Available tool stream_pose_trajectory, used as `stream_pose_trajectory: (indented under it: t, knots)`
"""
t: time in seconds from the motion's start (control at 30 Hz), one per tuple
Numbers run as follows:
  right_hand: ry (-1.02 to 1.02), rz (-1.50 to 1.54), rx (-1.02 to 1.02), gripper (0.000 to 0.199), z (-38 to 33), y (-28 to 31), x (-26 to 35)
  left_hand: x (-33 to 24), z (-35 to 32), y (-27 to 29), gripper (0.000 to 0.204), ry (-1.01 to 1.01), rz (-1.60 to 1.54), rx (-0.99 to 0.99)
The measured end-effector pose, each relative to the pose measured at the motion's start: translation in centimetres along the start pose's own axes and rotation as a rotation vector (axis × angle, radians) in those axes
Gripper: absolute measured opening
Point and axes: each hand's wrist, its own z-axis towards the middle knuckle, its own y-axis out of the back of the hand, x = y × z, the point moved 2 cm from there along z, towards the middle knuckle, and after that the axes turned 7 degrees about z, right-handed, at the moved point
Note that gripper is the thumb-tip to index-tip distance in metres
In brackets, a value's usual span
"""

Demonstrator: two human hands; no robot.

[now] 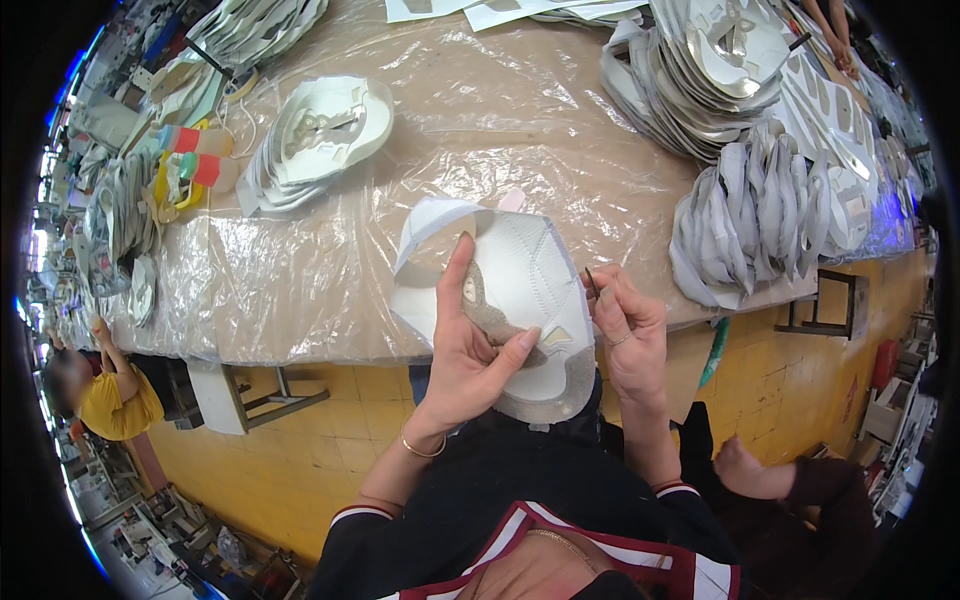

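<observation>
The left hand [468, 350] clamps a white shoe upper [510, 300] while the right hand [628, 335], at three o'clock, pinches a small tool [590, 283], seemingly trimming; next calls for steadying the edge.

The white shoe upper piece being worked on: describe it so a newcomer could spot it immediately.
Start at the long plastic-covered table; at its near edge, the left hand holds one flat white shoe upper piece. The right hand pinches a thin tool beside it. Unlike the stacked piles behind, it is single, lifted, with a grey patch.
</observation>
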Motion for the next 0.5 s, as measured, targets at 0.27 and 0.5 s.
stream_pose_trajectory:
  t: [0.27, 0.5]
  knots:
    - [0.406, -0.676, -0.097, 0.031, 0.2, 0.6, 1.7, 0.0, 0.6, -0.7, 0.089, -0.044, 0.13, -0.067]
    - [0.622, -1.252, -0.01, 0.039, 0.5, 1.5, 3.1, -0.5, 0.2, -1.4, 0.084, -0.083, 0.488, -0.091]
